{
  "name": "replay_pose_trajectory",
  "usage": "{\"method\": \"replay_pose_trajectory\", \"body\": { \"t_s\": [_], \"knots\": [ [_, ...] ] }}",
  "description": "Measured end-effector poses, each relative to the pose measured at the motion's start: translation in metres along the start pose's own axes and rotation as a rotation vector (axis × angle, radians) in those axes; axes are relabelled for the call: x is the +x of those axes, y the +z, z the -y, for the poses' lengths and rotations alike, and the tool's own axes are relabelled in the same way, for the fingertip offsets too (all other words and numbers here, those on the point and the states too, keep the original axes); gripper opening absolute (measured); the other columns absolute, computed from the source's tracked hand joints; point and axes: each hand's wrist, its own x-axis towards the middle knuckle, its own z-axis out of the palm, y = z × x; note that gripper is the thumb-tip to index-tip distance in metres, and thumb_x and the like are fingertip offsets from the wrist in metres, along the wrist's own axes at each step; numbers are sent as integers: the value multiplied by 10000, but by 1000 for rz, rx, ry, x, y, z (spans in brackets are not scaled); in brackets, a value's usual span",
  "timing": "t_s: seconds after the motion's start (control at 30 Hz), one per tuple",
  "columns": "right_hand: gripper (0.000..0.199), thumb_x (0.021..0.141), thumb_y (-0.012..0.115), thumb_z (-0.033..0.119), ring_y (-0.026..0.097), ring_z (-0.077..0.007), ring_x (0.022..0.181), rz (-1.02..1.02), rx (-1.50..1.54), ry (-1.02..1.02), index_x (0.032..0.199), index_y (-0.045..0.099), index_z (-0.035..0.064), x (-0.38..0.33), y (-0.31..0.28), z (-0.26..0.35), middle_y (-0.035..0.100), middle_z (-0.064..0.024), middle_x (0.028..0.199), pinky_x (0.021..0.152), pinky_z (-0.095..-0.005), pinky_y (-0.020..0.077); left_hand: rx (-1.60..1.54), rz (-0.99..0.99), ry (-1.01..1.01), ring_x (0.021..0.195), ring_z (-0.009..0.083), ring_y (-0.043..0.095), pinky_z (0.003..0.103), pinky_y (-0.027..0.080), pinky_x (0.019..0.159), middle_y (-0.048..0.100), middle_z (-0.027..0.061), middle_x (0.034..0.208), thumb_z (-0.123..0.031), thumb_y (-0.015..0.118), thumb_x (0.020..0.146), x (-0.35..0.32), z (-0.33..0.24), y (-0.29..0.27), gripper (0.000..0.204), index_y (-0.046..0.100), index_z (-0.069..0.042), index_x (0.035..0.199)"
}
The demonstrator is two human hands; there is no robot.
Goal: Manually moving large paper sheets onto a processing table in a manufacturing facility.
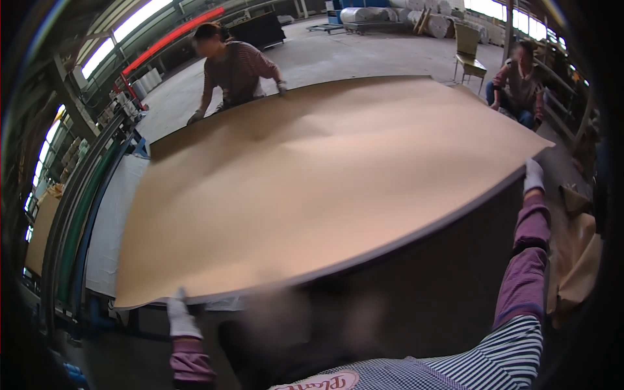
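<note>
Tan, paper-like broad sheet [338, 182] with a grey edge spans between me and a co-worker [235, 75] in a reddish top. My white-gloved left hand [182, 317] and white-gloved right hand [534, 176] pinch its near edge between fingers. It looks wide and floppy, probably light; gripping near the corners should limit sagging.

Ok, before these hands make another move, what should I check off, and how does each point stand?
1. Left hand on the brown sheet's near edge: ok.
2. Right hand at the edge near the right corner: ok.
3. Standing person has hands at the far edge: ok.
4. Sheet smooth: not ok, shallow ripples show.
5. Crouching person gripping the sheet: cannot tell, too small.
</note>
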Motion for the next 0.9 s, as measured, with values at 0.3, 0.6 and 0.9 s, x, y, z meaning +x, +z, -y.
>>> {"method": "replay_pose_trajectory", "body": {
  "t_s": [0.3, 0.6, 0.9],
  "knots": [
    [349, 887, 611, 305, 556, -195, 1020, 677, 838, 923, 1139, 556, 71, -513, 277, -117, 594, -66, 1090, 907, -340, 451, -153, 652, -741, 1067, 282, 563, 417, 495, 899, 558, 130, 1179, -240, 510, 955, -81, 162, 235, 372, 463, 4, 1232],
    [483, 796, 604, 403, 526, -292, 1087, 33, 269, 747, 1151, 554, 80, -287, 248, -241, 576, -113, 1170, 964, -484, 366, -428, 33, -466, 1024, 288, 580, 540, 486, 872, 585, 134, 1101, -204, 633, 857, 21, 147, 127, 370, 521, -33, 1165],
    [120, 874, 556, 175, 489, -215, 504, 199, 93, 1095, 961, 528, 97, -449, 326, -346, 549, -60, 752, 488, -335, 428, 71, 117, -655, 661, 275, 612, 425, 574, 576, 560, 137, 984, -182, 603, 885, 55, 213, 124, 352, 447, 8, 1137]
  ]
}}
